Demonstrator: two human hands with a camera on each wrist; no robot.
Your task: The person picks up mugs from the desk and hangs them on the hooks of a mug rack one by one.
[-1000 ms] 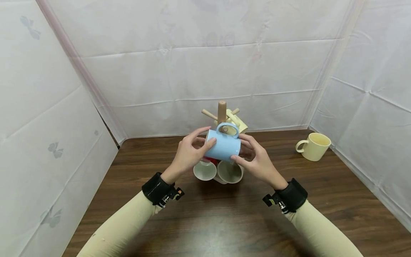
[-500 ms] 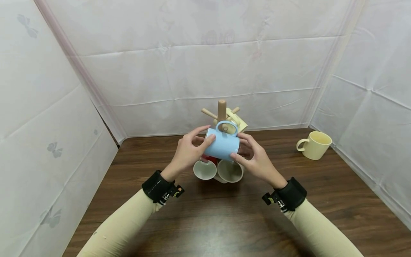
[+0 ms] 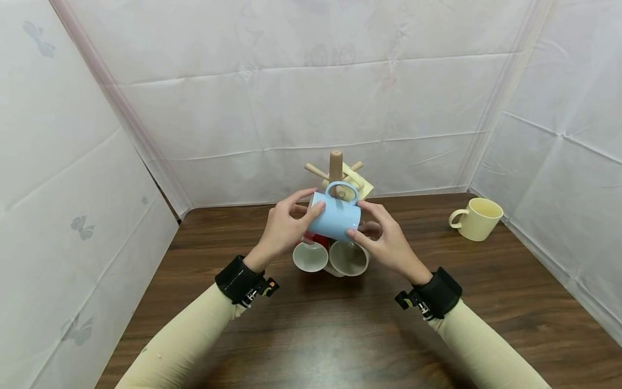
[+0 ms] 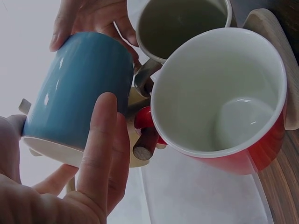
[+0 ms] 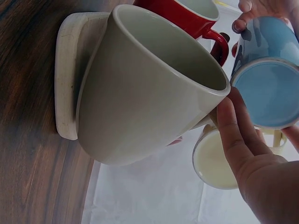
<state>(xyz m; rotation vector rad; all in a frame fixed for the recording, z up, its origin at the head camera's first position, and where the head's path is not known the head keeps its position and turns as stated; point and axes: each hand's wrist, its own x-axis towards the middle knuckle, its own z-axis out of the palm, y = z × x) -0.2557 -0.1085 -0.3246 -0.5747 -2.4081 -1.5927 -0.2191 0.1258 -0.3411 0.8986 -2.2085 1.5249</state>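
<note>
A light blue mug (image 3: 335, 217) lies sideways in the air between both hands, its handle (image 3: 342, 186) uppermost. My left hand (image 3: 282, 224) grips its rim end between thumb and fingers. At the base end, my right hand (image 3: 389, 240) holds it the same way. Behind it stands a wooden mug tree (image 3: 336, 165). The handle loop overlaps a front peg's tip; whether the peg passes through cannot be told. Below hang a red mug (image 4: 264, 156) with white inside and an off-white mug (image 5: 140, 88), both on pegs. A pale yellow mug (image 3: 363, 186) hangs behind, partly hidden.
Another yellow mug (image 3: 478, 220) stands upright at the right on the dark wooden table (image 3: 311, 335). Bare upper pegs (image 3: 317, 172) stick out from the tree. White cloth walls (image 3: 291, 108) enclose the back and both sides.
Both hands have shifted the blue mug slightly left and up in the head view. The grip of each hand looks the same, and the other mugs stay in place.
</note>
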